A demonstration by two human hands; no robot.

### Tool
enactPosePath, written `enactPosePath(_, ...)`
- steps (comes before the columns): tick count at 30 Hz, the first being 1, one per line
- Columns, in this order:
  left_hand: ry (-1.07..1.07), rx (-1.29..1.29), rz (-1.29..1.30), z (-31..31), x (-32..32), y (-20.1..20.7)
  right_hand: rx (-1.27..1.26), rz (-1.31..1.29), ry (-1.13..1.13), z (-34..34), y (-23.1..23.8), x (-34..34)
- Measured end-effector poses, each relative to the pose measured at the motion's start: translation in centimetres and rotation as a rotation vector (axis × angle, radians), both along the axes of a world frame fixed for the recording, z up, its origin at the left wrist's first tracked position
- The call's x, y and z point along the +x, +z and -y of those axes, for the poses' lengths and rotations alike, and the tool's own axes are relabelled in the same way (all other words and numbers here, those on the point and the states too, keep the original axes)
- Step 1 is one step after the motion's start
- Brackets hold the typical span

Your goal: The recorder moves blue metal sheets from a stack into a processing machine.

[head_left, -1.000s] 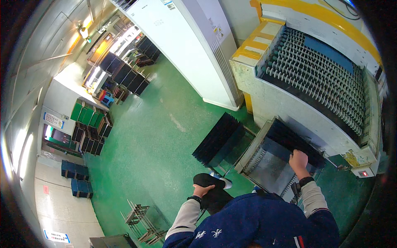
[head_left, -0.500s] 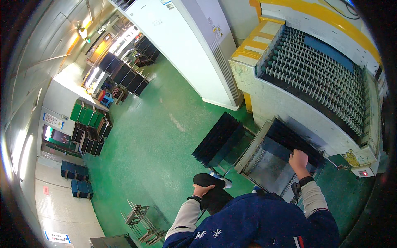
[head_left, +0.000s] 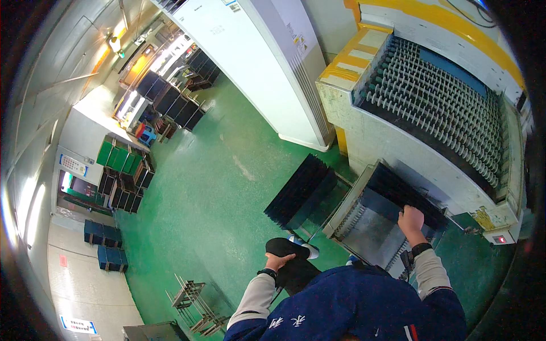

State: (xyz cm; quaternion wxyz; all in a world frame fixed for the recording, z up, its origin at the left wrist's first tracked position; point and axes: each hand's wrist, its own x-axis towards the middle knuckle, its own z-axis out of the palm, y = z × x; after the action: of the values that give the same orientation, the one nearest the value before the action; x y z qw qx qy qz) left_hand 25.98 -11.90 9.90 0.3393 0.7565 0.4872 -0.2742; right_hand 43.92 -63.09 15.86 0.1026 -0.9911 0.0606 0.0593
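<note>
My left hand [head_left: 277, 262] rests on the black-trousered knee [head_left: 287, 248] of my bent leg, fingers laid along the cloth, holding nothing visible. My right hand [head_left: 410, 220] is closed in a loose fist at the edge of a row of thin dark panels [head_left: 392, 184]. Whatever its fingers grip, if anything, is hidden beneath the knuckles. The panels stand upright at the far side of a pale open-topped rack [head_left: 354, 199] with toothed edges. A flat grey surface [head_left: 372, 224] shows inside the rack, left of my right hand.
A roller conveyor machine [head_left: 432, 113] stands beyond the rack. More dark upright panels [head_left: 301, 190] sit left of it, near a tall white cabinet [head_left: 256, 62]. A metal frame [head_left: 196, 304] stands on the green floor [head_left: 193, 193]. Stacked crates [head_left: 119, 156] line the left wall.
</note>
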Motion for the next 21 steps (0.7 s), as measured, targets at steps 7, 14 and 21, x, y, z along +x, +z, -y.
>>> enactPosePath(7,-0.02,0.004,-0.005,0.09,-0.07,0.19,-0.015,-0.031,0.028,0.07,0.2,0.03)
enactPosePath(14,-0.032,-0.003,0.005,0.48,0.08,0.64,-0.004,0.014,0.015,0.33,-0.49,-0.05)
enactPosePath(21,0.004,0.013,-0.034,0.35,-0.03,0.37,0.01,0.008,0.015,0.08,-0.05,-0.05)
